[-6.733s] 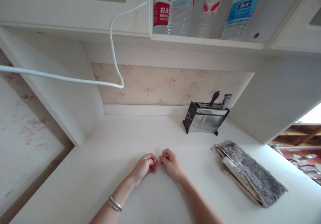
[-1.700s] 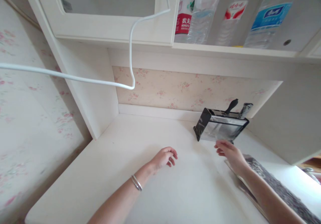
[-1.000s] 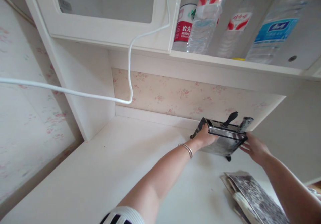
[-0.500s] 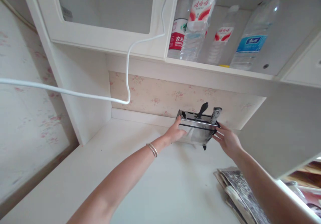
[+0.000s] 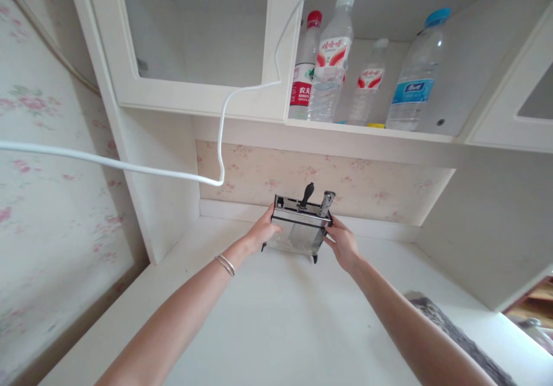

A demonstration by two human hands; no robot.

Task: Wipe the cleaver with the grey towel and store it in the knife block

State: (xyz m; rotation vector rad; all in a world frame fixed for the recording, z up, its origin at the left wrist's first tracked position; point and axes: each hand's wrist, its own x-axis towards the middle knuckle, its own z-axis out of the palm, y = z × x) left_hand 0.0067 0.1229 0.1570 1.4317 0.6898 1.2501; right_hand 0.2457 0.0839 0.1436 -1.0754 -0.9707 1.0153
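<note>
A knife block [image 5: 298, 237] with a clear front and black feet is held between my two hands over the back of the white counter [image 5: 276, 317]. My left hand [image 5: 261, 229], with two silver bangles at its wrist, grips the block's left end. Closed around the right end is my right hand [image 5: 344, 244]; some of its fingers are hidden behind the block. Two handles rise from the top slots: a black knife handle [image 5: 307, 193] and a worn grey handle [image 5: 327, 203]. Whether the feet touch the counter, I cannot tell.
A folded grey patterned cloth [image 5: 458, 334] lies at right, partly behind my right forearm. Overhead, an open cabinet shelf [image 5: 371, 132] holds several plastic bottles [image 5: 330, 66]. A white cable [image 5: 173, 174] hangs across the left. Side panels [image 5: 488, 224] bound the counter.
Both hands, first together over the counter, moved to the knife block and took hold of its ends. The block has shifted left along the back wall. The view has tilted up.
</note>
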